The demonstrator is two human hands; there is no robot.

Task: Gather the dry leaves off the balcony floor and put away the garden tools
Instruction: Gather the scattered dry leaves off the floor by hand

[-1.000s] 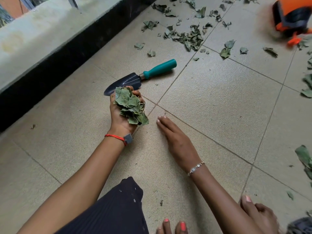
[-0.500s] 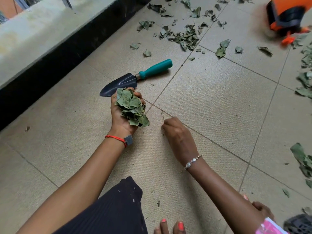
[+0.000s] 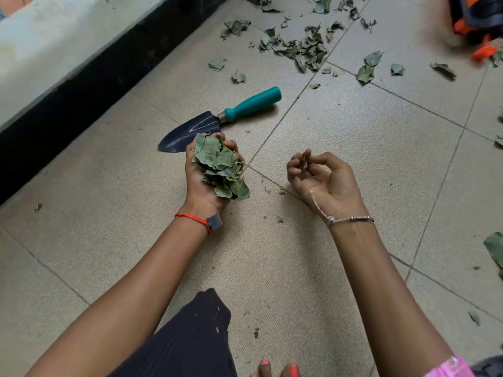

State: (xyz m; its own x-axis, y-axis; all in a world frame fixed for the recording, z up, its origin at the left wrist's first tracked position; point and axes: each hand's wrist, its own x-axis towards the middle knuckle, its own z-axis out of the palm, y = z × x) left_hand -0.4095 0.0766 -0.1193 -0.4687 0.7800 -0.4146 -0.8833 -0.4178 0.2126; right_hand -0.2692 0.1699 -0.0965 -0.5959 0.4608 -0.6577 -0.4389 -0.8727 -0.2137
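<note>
My left hand (image 3: 200, 187) lies palm up just above the floor and grips a thick bundle of dry green leaves (image 3: 219, 167). Just beyond it a garden trowel (image 3: 190, 130) with a dark blade and teal handle (image 3: 254, 104) lies flat on the tiles. My right hand (image 3: 326, 180) is turned palm up to the right of the bundle, fingers curled, pinching a small leaf scrap (image 3: 304, 158) at the fingertips. A loose pile of dry leaves (image 3: 299, 50) lies farther back, with single leaves scattered around it.
A low ledge with a black base (image 3: 81, 85) runs along the left. An orange and black object (image 3: 475, 17) sits at the top right. More leaves (image 3: 494, 246) lie at the right edge. Tiny crumbs (image 3: 279, 219) dot the tiles between my hands. My knee and toes are at the bottom.
My right hand lifted off the floor, curled its fingers round a scrap and turned palm up. The left hand kept hold of the leaf bundle and stayed in place.
</note>
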